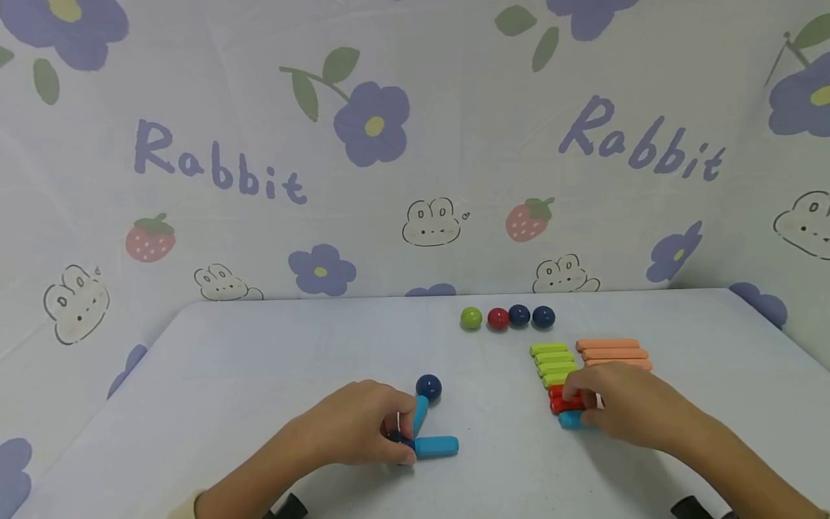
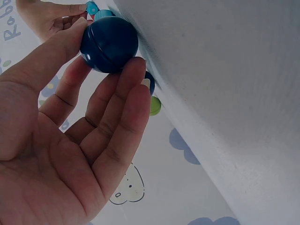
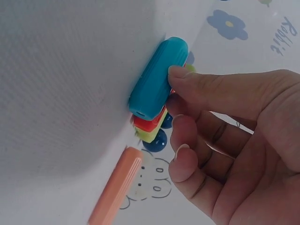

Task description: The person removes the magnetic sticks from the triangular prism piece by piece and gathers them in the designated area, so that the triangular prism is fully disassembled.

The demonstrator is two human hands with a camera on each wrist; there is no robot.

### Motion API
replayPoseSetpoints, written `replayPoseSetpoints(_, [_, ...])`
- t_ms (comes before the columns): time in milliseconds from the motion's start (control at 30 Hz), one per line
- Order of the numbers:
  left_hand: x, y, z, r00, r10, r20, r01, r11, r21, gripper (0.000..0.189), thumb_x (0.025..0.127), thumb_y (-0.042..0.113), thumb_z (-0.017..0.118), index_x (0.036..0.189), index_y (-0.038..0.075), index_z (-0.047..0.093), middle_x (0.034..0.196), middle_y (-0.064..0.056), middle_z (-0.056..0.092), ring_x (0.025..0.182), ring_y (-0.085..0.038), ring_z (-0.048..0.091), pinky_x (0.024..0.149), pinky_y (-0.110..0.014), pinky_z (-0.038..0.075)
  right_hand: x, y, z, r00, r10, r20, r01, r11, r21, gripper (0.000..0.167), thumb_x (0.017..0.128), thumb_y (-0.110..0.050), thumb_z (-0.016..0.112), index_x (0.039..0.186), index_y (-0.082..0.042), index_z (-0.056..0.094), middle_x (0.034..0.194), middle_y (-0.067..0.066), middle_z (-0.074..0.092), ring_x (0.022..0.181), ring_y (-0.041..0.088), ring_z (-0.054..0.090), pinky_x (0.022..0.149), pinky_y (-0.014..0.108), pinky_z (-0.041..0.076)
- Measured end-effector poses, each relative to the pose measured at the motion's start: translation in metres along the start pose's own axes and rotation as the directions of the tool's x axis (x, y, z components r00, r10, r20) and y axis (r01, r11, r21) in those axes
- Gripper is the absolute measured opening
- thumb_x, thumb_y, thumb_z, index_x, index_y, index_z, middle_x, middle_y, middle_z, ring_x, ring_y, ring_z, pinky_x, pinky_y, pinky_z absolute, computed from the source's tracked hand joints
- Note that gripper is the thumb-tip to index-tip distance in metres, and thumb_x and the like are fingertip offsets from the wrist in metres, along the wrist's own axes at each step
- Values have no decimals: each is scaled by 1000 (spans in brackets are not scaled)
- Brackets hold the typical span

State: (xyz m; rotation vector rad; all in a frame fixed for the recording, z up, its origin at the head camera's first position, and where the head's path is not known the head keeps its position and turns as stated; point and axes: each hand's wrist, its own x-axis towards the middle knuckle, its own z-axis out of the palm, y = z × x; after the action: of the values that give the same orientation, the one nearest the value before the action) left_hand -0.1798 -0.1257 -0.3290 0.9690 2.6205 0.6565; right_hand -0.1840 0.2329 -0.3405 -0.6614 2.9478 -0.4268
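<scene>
My left hand [image 1: 363, 425] pinches a dark blue ball [image 2: 110, 44] between thumb and fingers, low over the white table. A light blue rod [image 1: 437, 446] lies with one end against that ball. Another light blue rod [image 1: 421, 412] runs from near the fingertips towards a second dark blue ball [image 1: 429, 388]; whether they are joined is partly hidden. My right hand [image 1: 638, 407] has its thumb on a third light blue rod [image 3: 159, 79], with the index finger curled on its far side. Red rods [image 1: 563, 405] lie just beyond it, partly covered by the fingers.
Several yellow-green rods [image 1: 552, 358] lie in a column beyond the red ones. Orange rods [image 1: 608, 345] sit to their right. At the back are a green ball [image 1: 471, 318], a red ball [image 1: 498, 318] and two dark blue balls [image 1: 543, 317]. A patterned cloth hangs behind the table.
</scene>
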Motion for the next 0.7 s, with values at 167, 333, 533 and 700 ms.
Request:
replayPoseSetpoints(167, [0,0,0,1000,-4,3,4,1000,-9,24,80,27,87,78,25,62,71,14,57,68,-4,53,62,-23,46,2,0,2,999,-39,-11,39,999,-17,34,73,-10,89,101,-22,74,88,-11,61,83,13,55,72,32,56])
replayPoseSetpoints(333, [1,0,0,1000,-2,5,2,1000,-13,24,80,27,87,79,25,63,71,14,57,68,-4,53,62,-23,47,1,0,6,994,-108,-24,107,993,-41,34,75,-12,88,103,-25,75,95,-13,62,86,8,55,78,34,56])
replayPoseSetpoints(533, [1,0,0,1000,0,6,0,1000,-20,24,80,26,87,79,24,62,71,14,57,68,-4,53,62,-23,47,0,2,5,994,-109,-22,107,992,-61,32,74,-11,88,98,-27,74,91,-15,59,82,6,52,74,31,53])
replayPoseSetpoints(700, [0,0,0,1000,-8,8,8,1000,-23,24,80,26,87,78,25,62,71,13,58,68,-5,53,63,-24,47,0,3,3,997,-79,-1,79,997,-22,34,73,-13,90,101,-24,73,89,-13,59,83,10,53,73,32,54])
